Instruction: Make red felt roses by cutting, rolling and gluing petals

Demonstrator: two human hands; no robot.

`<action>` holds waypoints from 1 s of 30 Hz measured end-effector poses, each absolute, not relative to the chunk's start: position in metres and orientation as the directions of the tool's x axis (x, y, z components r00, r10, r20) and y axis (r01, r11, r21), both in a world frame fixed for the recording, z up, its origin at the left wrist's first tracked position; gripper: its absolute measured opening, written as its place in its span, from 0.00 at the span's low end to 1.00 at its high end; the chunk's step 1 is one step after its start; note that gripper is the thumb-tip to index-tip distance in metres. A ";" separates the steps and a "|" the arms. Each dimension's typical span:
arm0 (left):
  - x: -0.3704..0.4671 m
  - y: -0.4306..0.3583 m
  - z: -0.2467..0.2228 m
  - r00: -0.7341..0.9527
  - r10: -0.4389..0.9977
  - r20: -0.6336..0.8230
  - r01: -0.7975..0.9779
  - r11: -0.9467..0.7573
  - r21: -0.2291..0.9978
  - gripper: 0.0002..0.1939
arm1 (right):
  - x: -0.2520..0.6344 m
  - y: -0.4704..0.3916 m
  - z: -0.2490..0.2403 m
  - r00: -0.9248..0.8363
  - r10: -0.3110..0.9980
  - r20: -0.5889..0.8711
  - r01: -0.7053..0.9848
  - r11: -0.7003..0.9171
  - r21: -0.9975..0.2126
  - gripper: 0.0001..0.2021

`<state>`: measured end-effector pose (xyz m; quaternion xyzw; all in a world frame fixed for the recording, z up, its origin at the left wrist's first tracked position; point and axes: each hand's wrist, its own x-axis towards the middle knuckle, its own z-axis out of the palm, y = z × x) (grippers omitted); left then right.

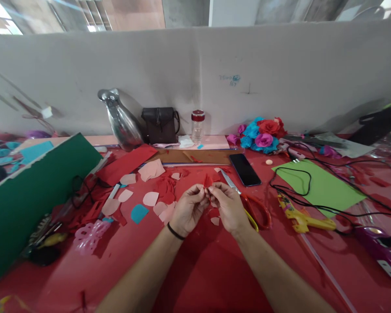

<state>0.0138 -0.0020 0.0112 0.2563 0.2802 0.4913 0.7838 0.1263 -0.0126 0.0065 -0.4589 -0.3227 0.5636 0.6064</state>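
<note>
Both hands meet over the middle of the red table, pinching one small red paper piece (pixel 208 181) between their fingertips. My left hand (pixel 190 208), with a black band at the wrist, grips its left side. On its right side my right hand (pixel 228 205) is closed, fingertips almost touching those of the left. Scissors with red handles (pixel 259 210) lie just right of my right hand, partly covered by it. Left of my left hand are pink paper petals (pixel 150 198), a blue petal (pixel 139 213) and a heap of red petals (pixel 165 188).
A phone (pixel 245 169), a yellow glue gun (pixel 304 219) with black cable and green paper (pixel 322 184) lie right. Behind stand a metal jug (pixel 124 121), dark bag (pixel 159 125), glass jar (pixel 198 126) and paper flowers (pixel 263 134). A green board (pixel 42 200) edges the left.
</note>
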 end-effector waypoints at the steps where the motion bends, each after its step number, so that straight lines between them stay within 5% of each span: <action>1: 0.014 -0.001 0.010 0.371 0.912 -0.178 -0.631 0.388 0.672 0.07 | 0.126 -0.013 0.007 0.143 0.982 -0.126 -0.408 -0.058 -0.911 0.09; 12: 0.012 0.000 0.012 0.429 0.887 -0.169 -0.631 0.428 0.647 0.06 | 0.125 -0.015 0.012 0.115 0.984 -0.134 -0.456 -0.067 -0.887 0.08; 30: 0.020 -0.005 0.012 0.257 0.947 -0.193 -0.559 0.309 0.769 0.16 | 0.128 -0.017 0.005 0.185 0.982 0.030 -0.133 0.055 -0.990 0.11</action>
